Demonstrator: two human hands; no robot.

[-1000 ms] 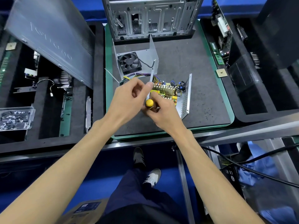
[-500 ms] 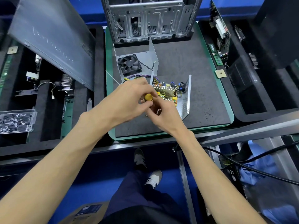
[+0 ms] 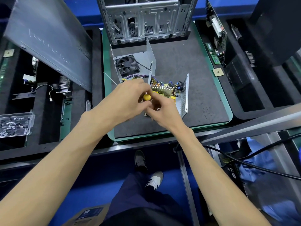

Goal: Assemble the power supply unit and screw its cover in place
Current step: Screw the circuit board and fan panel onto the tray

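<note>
A: Left to right. Far left we've got a clear plastic box of screws [image 3: 15, 124] in the black foam tray [image 3: 78, 101]. Behind it a grey case side panel [image 3: 48, 41] leans up, tilted.

B: Work mat?

A: Dark mat with green edge [image 3: 227, 101], centre. Open PC chassis [image 3: 143, 18] stands at its far end. In front of that, the PSU cover [image 3: 146, 57], lying open with the black fan [image 3: 127, 64] in it, fan lead trailing right.

B: Hands?

A: Our left hand [image 3: 125, 101] is curled over a screwdriver with a yellow handle [image 3: 147, 97], fingers wrapped round the top of it. The shaft is hidden, so we can't tell where the tip sits. Our right hand [image 3: 162, 114] is just beside, touching the left, fingertips bent in towards the screwdriver. We can't tell whether it pinches the shaft, a screw or nothing: blurred and covered.

B: PSU itself?

A: The PSU base [image 3: 184, 98] is mid-mat, directly under and right of our hands. Its circuit board [image 3: 164, 91] is exposed, the perforated side wall upright on the right, and the wire bundle [image 3: 138, 77] loops out at its far left. The cover is apart from it, not fitted.

B: Right side?

A: A CPU chip [image 3: 218, 72] at the mat's right edge, and a motherboard [image 3: 215, 31] standing on edge in the right tray.
</note>
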